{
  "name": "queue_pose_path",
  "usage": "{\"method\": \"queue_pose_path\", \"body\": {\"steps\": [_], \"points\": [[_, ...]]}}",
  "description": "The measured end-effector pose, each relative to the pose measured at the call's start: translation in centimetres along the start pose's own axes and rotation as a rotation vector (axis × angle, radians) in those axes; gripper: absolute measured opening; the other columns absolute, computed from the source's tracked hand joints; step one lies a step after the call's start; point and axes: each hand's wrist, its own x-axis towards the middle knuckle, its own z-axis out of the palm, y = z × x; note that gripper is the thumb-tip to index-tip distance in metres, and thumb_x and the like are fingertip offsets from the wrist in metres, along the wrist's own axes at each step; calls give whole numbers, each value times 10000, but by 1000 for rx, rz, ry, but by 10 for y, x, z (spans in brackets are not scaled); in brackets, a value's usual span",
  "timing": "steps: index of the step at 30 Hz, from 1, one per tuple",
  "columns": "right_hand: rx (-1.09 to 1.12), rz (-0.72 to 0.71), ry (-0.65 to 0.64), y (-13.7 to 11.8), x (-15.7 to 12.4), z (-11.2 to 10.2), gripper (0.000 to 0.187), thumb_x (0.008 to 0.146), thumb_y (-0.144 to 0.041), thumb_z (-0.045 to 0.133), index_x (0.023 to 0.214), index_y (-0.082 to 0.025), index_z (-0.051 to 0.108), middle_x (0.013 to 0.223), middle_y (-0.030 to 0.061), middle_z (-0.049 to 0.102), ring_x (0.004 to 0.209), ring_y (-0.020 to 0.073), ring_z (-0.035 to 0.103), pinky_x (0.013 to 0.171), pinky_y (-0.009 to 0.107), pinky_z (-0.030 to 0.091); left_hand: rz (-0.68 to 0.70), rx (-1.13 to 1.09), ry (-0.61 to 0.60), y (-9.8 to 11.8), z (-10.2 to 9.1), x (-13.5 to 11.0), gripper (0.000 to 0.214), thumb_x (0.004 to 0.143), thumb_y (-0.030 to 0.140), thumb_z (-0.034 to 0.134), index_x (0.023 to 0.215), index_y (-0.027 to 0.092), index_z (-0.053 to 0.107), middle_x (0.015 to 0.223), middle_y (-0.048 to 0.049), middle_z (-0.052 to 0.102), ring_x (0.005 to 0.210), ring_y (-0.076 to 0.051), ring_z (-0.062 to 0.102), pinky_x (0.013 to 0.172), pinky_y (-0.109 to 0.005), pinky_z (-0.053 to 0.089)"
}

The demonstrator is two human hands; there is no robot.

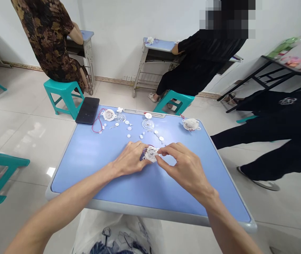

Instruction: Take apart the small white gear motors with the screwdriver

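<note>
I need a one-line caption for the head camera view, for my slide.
Left hand and right hand hold a white plastic disc on a blue desk, small white parts beyond.

Beyond the table (87, 169), a person in a patterned dress (47, 38) and a person in black (203, 60) sit on teal stools (63, 92); a black phone (87, 110) lies at its far left corner.

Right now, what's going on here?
A person's left hand and right hand are pinching a small white disc on a blue table. Ahead of the hands lie a wired disc, a clear dome and loose white parts. Two people sit at desks beyond.
</note>
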Motion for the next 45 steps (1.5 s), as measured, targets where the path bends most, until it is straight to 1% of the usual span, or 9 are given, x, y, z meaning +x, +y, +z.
{"method": "queue_pose_path", "body": {"steps": [5, 8, 13, 20, 24, 27, 33, 37, 45], "points": [[55, 29, -8, 14, 17, -4, 103, 886, -288, 609, 873, -216, 682, 801, 31, 682, 781, 196, 624, 690, 325, 465, -20, 19, -21, 3, -2, 1, 358, 858, 313, 687, 1178, 192, 579, 1021, -56, 679, 944, -222, 637, 870, -369, 436], [57, 35, -38, 19, 27, -2, 137, 890, -299, 585, 884, -216, 693, 802, 36, 687, 793, 200, 629, 693, 329, 465, -16, 37, -26, 2, -2, 1, 363, 849, 307, 699, 1165, 174, 577, 1028, -64, 679, 935, -226, 637, 852, -375, 438], [96, 19, -85, 25, 40, 4, 160, 892, -317, 580, 879, -219, 706, 814, 42, 700, 795, 197, 632, 699, 325, 463, -12, 54, -16, 1, 0, 1, 345, 831, 293, 714, 1129, 184, 578, 1039, -62, 677, 921, -221, 637, 842, -368, 441], [166, -23, -206, 33, 61, 18, 157, 891, -316, 586, 865, -221, 709, 748, 28, 689, 769, 191, 605, 703, 313, 435, -10, 72, -11, 3, 0, 1, 336, 812, 293, 742, 1083, 172, 584, 972, -52, 675, 884, -224, 637, 836, -374, 437], [167, -49, -298, 38, 69, 28, 156, 876, -304, 598, 898, -214, 723, 749, 22, 686, 781, 182, 605, 695, 295, 411, -8, 82, -5, 3, -1, 2, 321, 815, 310, 742, 1058, 172, 583, 954, -57, 673, 881, -231, 638, 842, -380, 439], [170, -45, -360, 42, 74, 32, 166, 866, -306, 600, 909, -213, 731, 741, 17, 682, 757, 172, 601, 674, 282, 398, -7, 73, -7, 3, -1, 2, 314, 818, 325, 737, 1051, 183, 580, 947, -53, 669, 888, -236, 638, 845, -384, 442], [163, -47, -420, 43, 78, 35, 160, 841, -279, 603, 893, -214, 739, 688, 1, 654, 722, 160, 594, 646, 264, 379, 0, 52, -15, 2, -1, 2, 318, 819, 307, 730, 1065, 190, 566, 942, -49, 670, 899, -237, 639, 854, -384, 443], [145, -61, -421, 41, 79, 37, 153, 836, -267, 594, 858, -220, 739, 678, 3, 653, 710, 159, 596, 635, 258, 373, 13, 51, -5, 1, 0, 2, 323, 829, 311, 711, 1086, 198, 550, 963, -46, 671, 914, -235, 636, 858, -381, 444], [115, -74, -421, 41, 79, 43, 143, 823, -241, 595, 842, -226, 736, 678, -1, 650, 704, 156, 586, 620, 254, 351, 16, 63, -4, 0, 1, 2, 310, 826, 313, 716, 1055, 188, 547, 941, -50, 663, 917, -245, 633, 847, -380, 444]]}}
